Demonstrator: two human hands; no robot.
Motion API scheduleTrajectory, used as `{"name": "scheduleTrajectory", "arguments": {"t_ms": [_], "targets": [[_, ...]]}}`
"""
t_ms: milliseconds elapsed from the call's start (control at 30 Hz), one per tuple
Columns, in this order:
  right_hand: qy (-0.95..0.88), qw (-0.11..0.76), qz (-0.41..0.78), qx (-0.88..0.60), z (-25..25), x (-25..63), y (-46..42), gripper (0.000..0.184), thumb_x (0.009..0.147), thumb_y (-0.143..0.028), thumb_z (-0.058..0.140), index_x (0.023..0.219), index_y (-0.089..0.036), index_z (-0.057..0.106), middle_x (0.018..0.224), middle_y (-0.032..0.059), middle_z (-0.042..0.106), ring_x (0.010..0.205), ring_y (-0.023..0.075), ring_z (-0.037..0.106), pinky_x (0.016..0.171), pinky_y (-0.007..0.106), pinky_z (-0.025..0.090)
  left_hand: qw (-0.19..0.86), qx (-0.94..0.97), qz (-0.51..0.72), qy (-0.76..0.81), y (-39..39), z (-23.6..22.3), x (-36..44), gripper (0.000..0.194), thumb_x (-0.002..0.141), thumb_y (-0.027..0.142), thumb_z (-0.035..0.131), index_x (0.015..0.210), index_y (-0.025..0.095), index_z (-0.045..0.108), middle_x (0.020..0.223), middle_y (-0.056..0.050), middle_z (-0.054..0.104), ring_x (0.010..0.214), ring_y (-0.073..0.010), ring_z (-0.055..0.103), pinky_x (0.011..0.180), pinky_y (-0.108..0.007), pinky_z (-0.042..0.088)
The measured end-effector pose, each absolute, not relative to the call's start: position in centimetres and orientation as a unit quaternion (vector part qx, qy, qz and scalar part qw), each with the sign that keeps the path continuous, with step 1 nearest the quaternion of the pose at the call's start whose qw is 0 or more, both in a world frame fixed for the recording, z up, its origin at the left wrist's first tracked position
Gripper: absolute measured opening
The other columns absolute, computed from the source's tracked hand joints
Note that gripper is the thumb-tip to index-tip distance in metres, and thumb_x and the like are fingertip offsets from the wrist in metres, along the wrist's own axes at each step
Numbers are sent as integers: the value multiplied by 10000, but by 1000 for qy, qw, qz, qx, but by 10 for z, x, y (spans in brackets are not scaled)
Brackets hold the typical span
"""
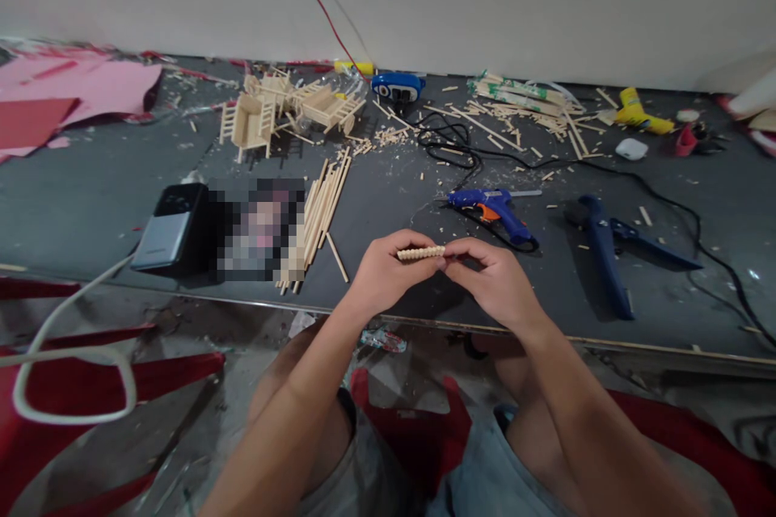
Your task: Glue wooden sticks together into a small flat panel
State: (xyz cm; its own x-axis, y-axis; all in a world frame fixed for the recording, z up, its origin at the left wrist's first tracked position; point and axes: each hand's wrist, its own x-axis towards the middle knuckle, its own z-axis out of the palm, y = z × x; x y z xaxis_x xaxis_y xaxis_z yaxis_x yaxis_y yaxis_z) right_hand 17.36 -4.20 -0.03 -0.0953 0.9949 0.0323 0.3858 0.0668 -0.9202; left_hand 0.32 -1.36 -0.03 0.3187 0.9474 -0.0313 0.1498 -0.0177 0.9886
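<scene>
1. Gripping a short, ridged row of pale wooden pieces (412, 255), the left hand (383, 271) has its fingers on the far side and its thumb on the near side.
2. Pinching the row's right end, the right hand (491, 273) has its fingertips close together, almost meeting those of the left hand.
3. Both hands and the row are near the middle of the front edge of the dark tabletop (381, 198).
4. Left of the hands, a loose bundle of thin wooden sticks (324, 210) runs back from the front edge, with one stick lying apart at its right.
5. Further towards the left end, near the front edge, is a dark, boxy device (170, 230) with a pale cable (90, 295) beside it.
6. Just beyond the right hand lies a blue glue gun (497, 210) with an orange trigger; a blue hand tool (606, 250) lies further right, its handles spread.
7. Along the back edge, left to right, are pink sheets (103, 85), small wooden models (251, 125), a blue power strip (397, 87), scattered stick pieces (546, 119) and a yellow object (639, 115).
8. Pixelation hides what lies between the device and the bundle.
</scene>
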Motion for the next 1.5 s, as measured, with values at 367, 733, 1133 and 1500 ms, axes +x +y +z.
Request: {"name": "scheduleTrajectory", "arguments": {"t_ms": [367, 733, 1133, 1500], "targets": [[-621, 373, 399, -563, -1, 176, -41, 105, 786, -292, 625, 858, -241, 683, 830, 0, 695, 774, 166, 628, 739, 295, 459, 545, 607, 360, 453, -13, -3, 5, 203, 681, 326, 710, 789, 163, 656, 703, 2, 615, 636, -105, 505, 585, -222, 374], [-613, 372, 413, -562, -3, 177, -41, 103, 779, -274, 618, 858, -243, 678, 816, -1, 695, 749, 164, 625, 711, 299, 463, 514, 637, 342, 462, -12, -2, 5, 193, 691, 331, 695, 802, 176, 666, 715, 2, 633, 632, -107, 511, 590, -224, 381], [-608, 378, 413, -563, -4, 176, -41, 115, 787, -284, 620, 873, -231, 675, 842, 5, 692, 777, 159, 621, 742, 292, 456, 508, 659, 309, 461, -10, -1, -2, 208, 715, 352, 685, 829, 178, 670, 688, 16, 615, 613, -98, 498, 573, -214, 372], [-526, 421, 500, -544, -6, 173, -36, 161, 743, -329, 663, 854, -212, 664, 831, 6, 673, 750, 143, 599, 722, 288, 456, 569, 595, 309, 476, -8, -4, -2, 350, 701, 403, 693, 956, 163, 688, 889, -36, 707, 777, -168, 622, 723, -282, 469]]}}
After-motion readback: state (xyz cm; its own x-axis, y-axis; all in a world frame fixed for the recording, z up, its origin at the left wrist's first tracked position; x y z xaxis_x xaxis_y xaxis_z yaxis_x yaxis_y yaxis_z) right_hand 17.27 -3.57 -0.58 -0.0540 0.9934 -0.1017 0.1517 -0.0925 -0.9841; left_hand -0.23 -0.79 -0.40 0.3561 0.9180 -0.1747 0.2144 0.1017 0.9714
